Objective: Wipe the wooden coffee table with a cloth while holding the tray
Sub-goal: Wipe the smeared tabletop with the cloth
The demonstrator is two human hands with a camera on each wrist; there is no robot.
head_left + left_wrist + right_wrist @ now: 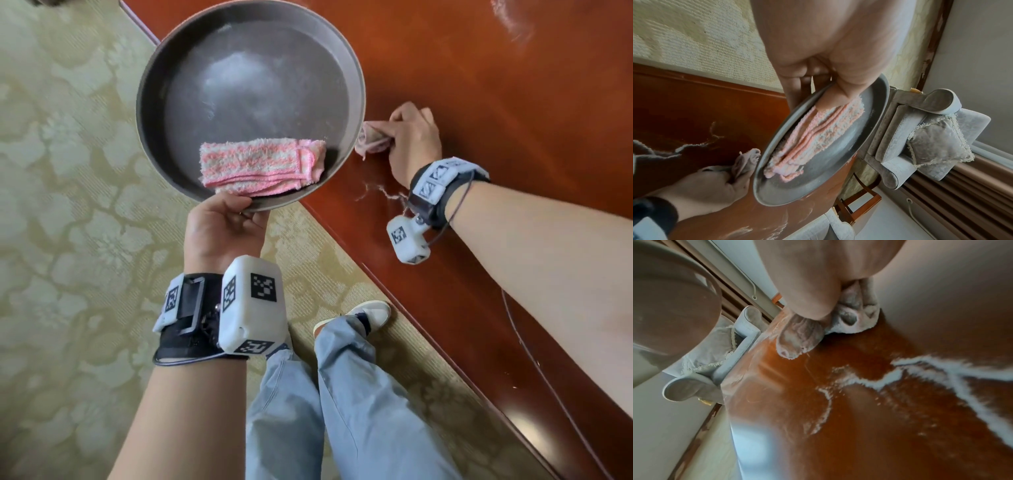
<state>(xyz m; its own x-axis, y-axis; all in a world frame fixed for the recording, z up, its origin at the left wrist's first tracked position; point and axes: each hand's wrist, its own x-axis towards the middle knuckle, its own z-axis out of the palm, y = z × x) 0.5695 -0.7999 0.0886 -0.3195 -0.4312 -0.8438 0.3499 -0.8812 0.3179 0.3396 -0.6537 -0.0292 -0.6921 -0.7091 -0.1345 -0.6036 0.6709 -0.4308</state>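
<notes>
Fingers, left hand [219, 229]: curled under the near rim of the tray [150, 102], thumb pressed over the rim onto the folded towel [262, 166]; I read this as a firm one-point hold. Fingers, right hand [412, 144]: closed round a bunched cloth [368, 140], knuckles up, cloth pressed onto the surface [513, 102] just beside the tray's right edge. Tray: round, shallow, dull grey metal with a raised lip, faintly dusty inside, held above the floor and the corner of the surface, tilted in the left wrist view. Towel: pink-and-white terry, thick pile, stitched hem, folded several times, lying near the thumb. Cloth: pale, thin, crumpled, dusted with powder. Surface: glossy red-brown wood, straight edge. Powder [941, 369]: white, in thin branching trails behind the right hand, with a smear at the far corner. Carpet [68, 171]: pale green, woven floral pattern. Risks, my judgement: the tray held at one rim could tip and slide the towel off; a sweep leftwards could knock the cloth or knuckles against the tray; powder could be pushed over the edge onto the carpet; the wrist cable could drag through the trails.
</notes>
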